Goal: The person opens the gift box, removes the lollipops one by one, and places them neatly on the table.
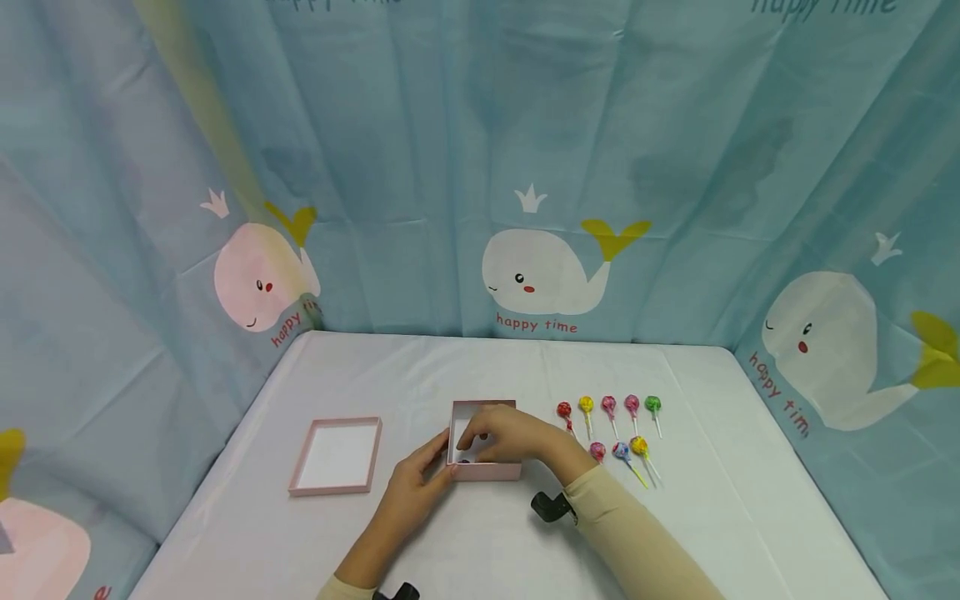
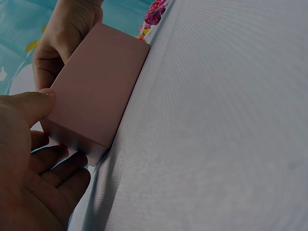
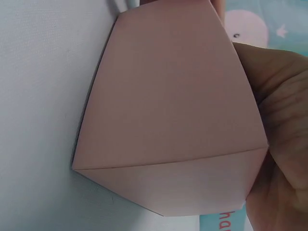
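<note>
A pink open-topped box (image 1: 487,472) with a white inside stands on the table. My left hand (image 1: 418,483) holds its left side, the thumb at the near left corner and the fingers along the left wall. In the left wrist view, the left thumb (image 2: 36,103) touches the box's upper edge. My right hand (image 1: 510,433) reaches over the rim into the box, fingers bent downward. A small dark thing (image 1: 465,461) shows by the near wall below those fingers; its kind is unclear. Whether the right fingers pinch anything is hidden. The right wrist view shows mostly the box's outer wall (image 3: 168,91).
Right of the box lie several wrapped lollipops in two rows, including a green one (image 1: 653,403) and a blue one (image 1: 622,451). A shallow pink-edged lid (image 1: 334,492) lies at the left, white inside up. A whale-print curtain (image 1: 420,167) surrounds the white table (image 1: 450,550).
</note>
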`<state>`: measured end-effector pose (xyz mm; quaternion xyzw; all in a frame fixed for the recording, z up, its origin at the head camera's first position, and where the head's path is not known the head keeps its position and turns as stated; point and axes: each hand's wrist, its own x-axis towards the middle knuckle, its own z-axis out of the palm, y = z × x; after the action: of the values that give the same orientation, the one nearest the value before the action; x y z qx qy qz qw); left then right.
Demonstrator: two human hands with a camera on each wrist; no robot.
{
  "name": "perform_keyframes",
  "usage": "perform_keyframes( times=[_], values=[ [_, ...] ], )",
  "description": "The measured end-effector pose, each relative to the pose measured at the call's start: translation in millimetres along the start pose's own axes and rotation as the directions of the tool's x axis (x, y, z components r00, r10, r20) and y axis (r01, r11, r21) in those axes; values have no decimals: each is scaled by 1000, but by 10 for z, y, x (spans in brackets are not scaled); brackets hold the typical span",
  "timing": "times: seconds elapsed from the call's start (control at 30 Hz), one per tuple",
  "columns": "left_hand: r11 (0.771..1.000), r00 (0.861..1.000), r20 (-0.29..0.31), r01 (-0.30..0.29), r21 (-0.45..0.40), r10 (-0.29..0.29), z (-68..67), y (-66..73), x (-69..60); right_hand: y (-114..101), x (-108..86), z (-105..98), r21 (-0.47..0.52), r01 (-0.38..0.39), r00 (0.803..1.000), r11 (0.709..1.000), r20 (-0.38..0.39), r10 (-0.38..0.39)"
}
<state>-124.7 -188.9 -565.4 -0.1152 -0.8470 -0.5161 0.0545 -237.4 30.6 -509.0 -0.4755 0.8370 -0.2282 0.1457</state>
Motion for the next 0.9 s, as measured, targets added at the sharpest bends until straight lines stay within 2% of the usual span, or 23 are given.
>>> perform_keyframes(
  times=[0.17, 0.47, 0.77, 0.9],
  values=[
    [1000, 1000, 3, 19, -6, -19, -2, 15, -4, 14, 24, 38, -67, 22, 1000, 998, -5, -22],
    [1000, 1000, -10, 1, 4, -1, 0, 4, 8, -4, 46, 46, -140, 50, 999, 989, 1, -50],
    [1000, 1000, 0, -2, -14, 2, 4, -2, 1, -10, 55, 81, -165, 5, 1000, 986, 19, -2],
    [1000, 1000, -12, -4, -10, 3, 8, 0, 8, 1, 67, 92, -183, 18, 1000, 983, 14, -16]
  ],
)
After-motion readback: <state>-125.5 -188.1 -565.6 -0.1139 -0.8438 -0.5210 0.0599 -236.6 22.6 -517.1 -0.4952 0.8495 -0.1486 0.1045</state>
